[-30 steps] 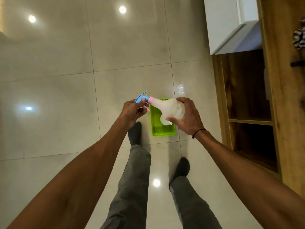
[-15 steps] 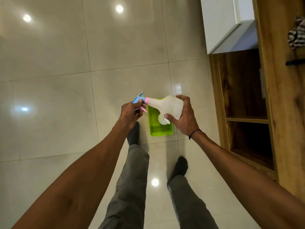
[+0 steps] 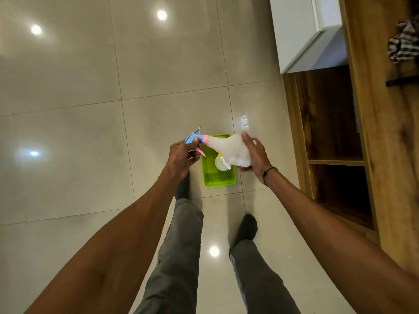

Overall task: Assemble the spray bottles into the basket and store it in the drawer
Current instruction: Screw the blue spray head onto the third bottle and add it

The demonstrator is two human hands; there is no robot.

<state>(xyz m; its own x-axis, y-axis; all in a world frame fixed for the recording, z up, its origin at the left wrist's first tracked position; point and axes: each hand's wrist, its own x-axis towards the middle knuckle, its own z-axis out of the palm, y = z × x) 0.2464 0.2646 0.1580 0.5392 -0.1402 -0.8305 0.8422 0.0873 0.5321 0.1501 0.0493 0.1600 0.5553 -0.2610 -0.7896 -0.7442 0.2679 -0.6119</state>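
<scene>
I hold a translucent white spray bottle [image 3: 229, 149] lying sideways above the green basket [image 3: 218, 179] on the floor. My left hand [image 3: 181, 156] grips its blue and pink spray head [image 3: 195, 139] at the neck. My right hand [image 3: 255, 156] cups the bottle's wide base, fingers loosened around it. Inside the basket lies another white spray bottle [image 3: 221, 163] with a yellow and white nozzle, partly hidden by the bottle I hold.
A wooden cabinet [image 3: 385, 155] with open dark compartments [image 3: 340, 191] stands at the right. A white drawer front [image 3: 303, 30] sticks out at the upper right. A striped cloth [image 3: 403, 44] lies on the cabinet top. My socked feet stand on glossy tiles by the basket.
My right hand's grip on the bottle's base has shifted and its fingers have spread. The left hand still holds the spray head. The bottle stays over the basket.
</scene>
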